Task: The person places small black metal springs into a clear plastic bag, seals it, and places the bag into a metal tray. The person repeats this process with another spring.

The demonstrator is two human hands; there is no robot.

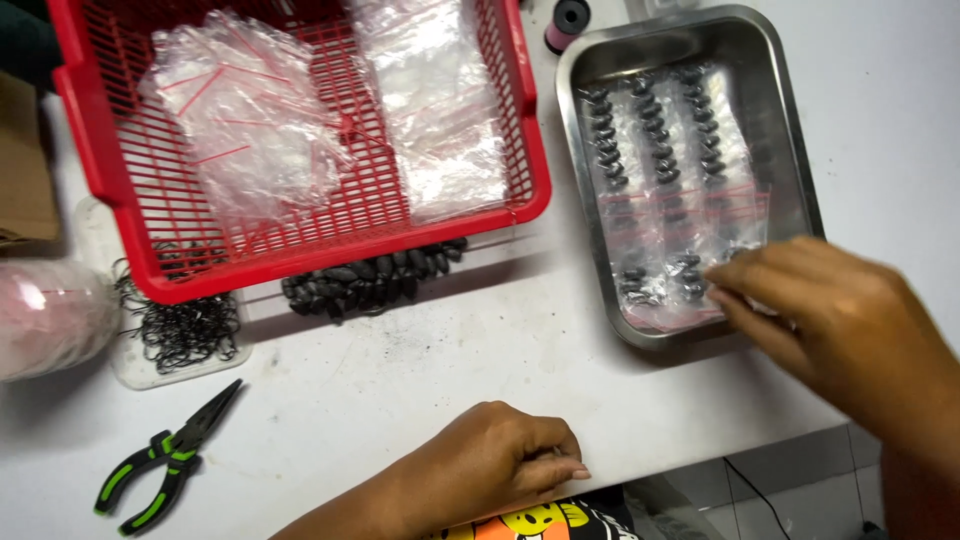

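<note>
Two hands are working: the right hand (830,310) is seemingly pinching a clear bag (680,200) in the steel tray (790,130), fingers together, while the left hand (500,465) is resting curled on the bench (400,370), best steadying.

Steel tray (790,120): brushed metal, dull satin sheen, smooth walls. Bags in it (680,190): clear glossy plastic film, crinkled, red seal strips; contents are dark matt beads in rows. Red basket (100,150): moulded plastic lattice, semi-gloss. Bags inside it (250,120): same thin clear film, wrinkled, shiny highlights. Pile of dark weights (370,280) under basket edge: matt black, smooth oval. Hooks (185,325): thin black wire, slight sheen, in a clear plastic tub. Pliers (170,455): matt black metal jaws, green and black rubbery grips. Tabletop (400,360): white, matt, smooth laminate, scuffed. Cardboard (22,160) at left: brown, matt. Spool (567,22): pink thread, black plastic core.
</note>
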